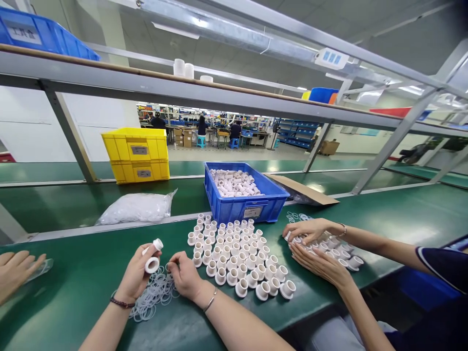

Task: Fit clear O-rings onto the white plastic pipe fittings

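My left hand [138,273] is closed around two white flanged plastic bushings [152,265], one above the other. Beside it, my right hand [185,275] has its fingers pinched together, with a thin translucent ring [168,267] showing at the tips. Below and between both hands lies a loose pile of the same kind of sealing rings [153,295]. Right of my right hand, many white flanged bushings [232,263] stand upright on their flanges in close rows on the green work surface [91,273].
Behind the rows stands a blue bin [252,213] full of white parts. A plastic bag [137,208] and stacked yellow crates [141,165] are further left. At right, a co-worker's hands [314,248] cover more bushings; another person's hand [16,270] is at far left. A shelf [234,92] spans overhead.
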The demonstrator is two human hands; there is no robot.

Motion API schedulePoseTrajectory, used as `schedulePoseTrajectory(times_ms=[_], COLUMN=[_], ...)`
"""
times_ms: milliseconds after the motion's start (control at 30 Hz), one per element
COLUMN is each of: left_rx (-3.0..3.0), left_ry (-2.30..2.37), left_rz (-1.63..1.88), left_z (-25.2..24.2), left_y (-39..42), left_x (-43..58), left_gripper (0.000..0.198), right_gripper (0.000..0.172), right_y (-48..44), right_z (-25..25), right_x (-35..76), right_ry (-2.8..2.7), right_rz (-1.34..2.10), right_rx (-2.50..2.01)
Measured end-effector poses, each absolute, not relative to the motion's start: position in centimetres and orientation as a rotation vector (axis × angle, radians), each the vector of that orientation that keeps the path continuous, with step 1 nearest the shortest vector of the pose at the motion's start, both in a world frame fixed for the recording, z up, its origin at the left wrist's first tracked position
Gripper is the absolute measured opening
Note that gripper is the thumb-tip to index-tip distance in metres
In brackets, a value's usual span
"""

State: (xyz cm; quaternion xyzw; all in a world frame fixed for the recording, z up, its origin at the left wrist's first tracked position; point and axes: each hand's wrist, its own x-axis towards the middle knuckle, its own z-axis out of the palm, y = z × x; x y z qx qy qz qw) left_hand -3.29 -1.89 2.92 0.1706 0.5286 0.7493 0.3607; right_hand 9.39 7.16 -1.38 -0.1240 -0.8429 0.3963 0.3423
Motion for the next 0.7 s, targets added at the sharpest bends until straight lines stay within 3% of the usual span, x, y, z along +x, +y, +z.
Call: schedulePoseTrajectory(times_ms=[167, 333, 700], left_rx=[0.696, 0.798, 0.776], left_ry=[1.617, 1.807, 1.839], left_rz=[1.94, 1.991, 2.105], left_z=[2.2, 1.2, 1.0], left_y=[-1.3, -1.1, -1.2], left_x=[-1.5, -1.1, -1.1], left_gripper=[0.056, 0.052, 0.047], right_gripper=[0.016, 0.024, 0.015], right_y=[7.0, 6.6, 6.3], right_z=[-1.5, -1.3, -1.0], right_x=[9.3, 9.4, 9.6], right_ry=[-2.058, -1.985, -2.105], right_rz=[1.053, 1.037, 1.045], right_rx=[-0.252, -0.067, -0.033])
